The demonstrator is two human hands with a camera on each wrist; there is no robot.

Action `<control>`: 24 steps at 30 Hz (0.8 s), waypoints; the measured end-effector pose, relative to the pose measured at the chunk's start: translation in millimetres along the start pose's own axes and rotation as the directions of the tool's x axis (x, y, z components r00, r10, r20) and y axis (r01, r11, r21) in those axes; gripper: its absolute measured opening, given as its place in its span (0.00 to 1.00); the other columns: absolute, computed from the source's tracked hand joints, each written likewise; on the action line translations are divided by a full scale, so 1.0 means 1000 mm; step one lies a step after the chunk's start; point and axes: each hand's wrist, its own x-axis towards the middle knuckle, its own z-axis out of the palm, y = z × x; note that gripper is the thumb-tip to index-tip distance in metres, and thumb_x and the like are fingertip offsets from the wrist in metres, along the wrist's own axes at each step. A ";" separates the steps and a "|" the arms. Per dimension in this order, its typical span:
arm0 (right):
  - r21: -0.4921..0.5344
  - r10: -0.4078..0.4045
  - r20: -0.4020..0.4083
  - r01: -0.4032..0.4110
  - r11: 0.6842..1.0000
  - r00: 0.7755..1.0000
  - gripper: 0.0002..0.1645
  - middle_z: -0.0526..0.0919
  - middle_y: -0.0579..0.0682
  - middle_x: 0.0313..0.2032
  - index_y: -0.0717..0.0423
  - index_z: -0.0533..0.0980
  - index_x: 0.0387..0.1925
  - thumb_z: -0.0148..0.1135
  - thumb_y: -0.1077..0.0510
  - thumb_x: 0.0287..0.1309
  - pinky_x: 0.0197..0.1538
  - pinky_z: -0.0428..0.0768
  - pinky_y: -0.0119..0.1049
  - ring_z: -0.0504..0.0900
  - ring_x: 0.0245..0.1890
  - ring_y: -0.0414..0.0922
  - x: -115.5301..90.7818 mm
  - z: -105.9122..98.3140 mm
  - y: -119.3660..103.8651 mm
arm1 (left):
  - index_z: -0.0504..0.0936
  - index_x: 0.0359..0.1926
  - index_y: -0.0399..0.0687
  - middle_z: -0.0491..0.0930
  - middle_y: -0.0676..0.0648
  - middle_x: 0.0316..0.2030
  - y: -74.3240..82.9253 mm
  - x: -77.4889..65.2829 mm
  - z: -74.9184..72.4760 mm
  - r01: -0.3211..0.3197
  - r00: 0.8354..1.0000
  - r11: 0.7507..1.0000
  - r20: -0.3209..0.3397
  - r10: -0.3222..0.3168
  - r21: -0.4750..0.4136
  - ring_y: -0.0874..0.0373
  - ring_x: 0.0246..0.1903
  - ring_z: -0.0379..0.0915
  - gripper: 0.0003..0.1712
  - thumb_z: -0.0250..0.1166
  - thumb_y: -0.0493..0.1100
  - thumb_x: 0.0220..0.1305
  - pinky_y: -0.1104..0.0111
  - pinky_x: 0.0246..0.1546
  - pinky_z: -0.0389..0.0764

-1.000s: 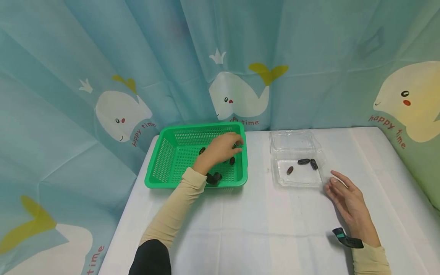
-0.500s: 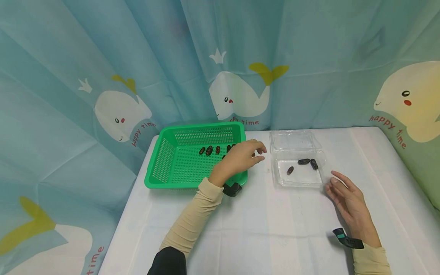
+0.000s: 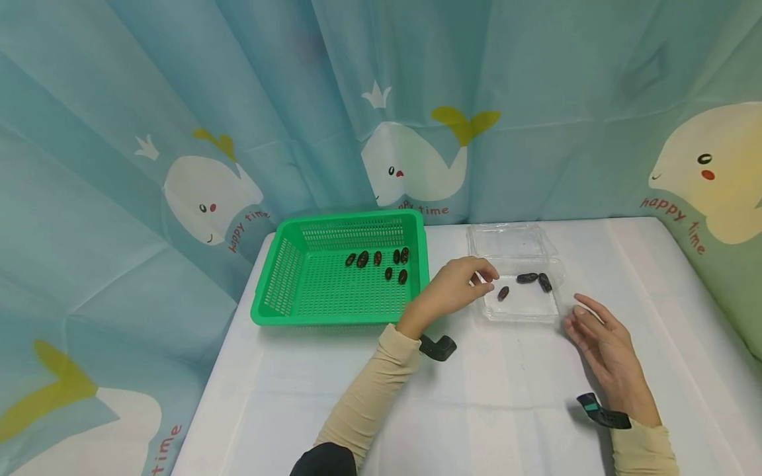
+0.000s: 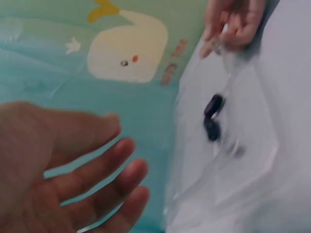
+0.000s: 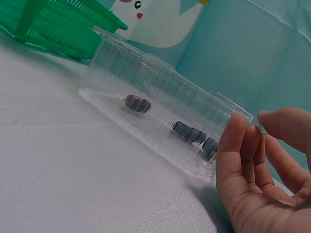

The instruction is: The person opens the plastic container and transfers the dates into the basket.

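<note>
In the head view my left hand [image 3: 455, 287] hovers at the left side of a clear plastic box [image 3: 520, 316], thumb and fingers loosely bent. The left wrist view shows nothing between the thumb and the fingers [image 4: 131, 170]. Inside the box lie three dark, wrinkled dates: one date [image 3: 503, 293] sits nearest that hand, while a second date [image 3: 526, 278] and a third date [image 3: 544, 283] touch near the right side. My right hand [image 3: 604, 350] pinches the box's right front corner, thumb and fingers on its rim in the right wrist view.
A green perforated basket [image 3: 333, 322] stands on the white table [image 3: 452, 410] left of the box, with several dates [image 3: 362, 259] on its floor. The box's clear lid [image 3: 508, 241] lies open toward the back. A whale-print curtain [image 3: 536, 165] hangs behind the table.
My left hand has moved right, out of the green basket and over to the box's left side, uncovering the dates in the basket. My right hand has stayed at the box's corner.
</note>
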 end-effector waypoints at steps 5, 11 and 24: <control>0.020 0.001 0.013 -0.001 1.000 1.000 0.21 0.83 0.43 0.44 0.46 0.81 0.59 0.56 0.69 0.74 0.49 0.87 0.27 0.86 0.42 0.36 0.002 -0.001 -0.002 | 0.86 0.55 0.47 0.87 0.50 0.50 0.006 0.013 0.021 0.046 0.997 0.999 -0.069 -0.047 -0.018 0.66 0.43 0.79 0.12 0.65 0.40 0.75 0.83 0.40 0.73; 0.033 0.008 0.006 -0.008 0.999 1.000 0.21 0.83 0.44 0.45 0.47 0.82 0.59 0.56 0.69 0.74 0.48 0.87 0.27 0.86 0.42 0.37 0.004 -0.001 -0.002 | 0.86 0.57 0.47 0.87 0.50 0.51 0.011 0.026 0.037 0.086 0.990 0.996 -0.109 -0.087 -0.014 0.64 0.45 0.83 0.14 0.66 0.40 0.73 0.84 0.41 0.74; -0.005 0.009 0.013 -0.009 1.000 1.000 0.21 0.81 0.43 0.47 0.46 0.80 0.61 0.57 0.68 0.75 0.50 0.86 0.26 0.86 0.43 0.36 0.001 -0.002 0.000 | 0.83 0.61 0.44 0.86 0.48 0.50 0.013 0.051 0.070 0.184 0.983 0.947 -0.073 -0.171 0.264 0.62 0.47 0.82 0.20 0.68 0.40 0.69 0.78 0.45 0.79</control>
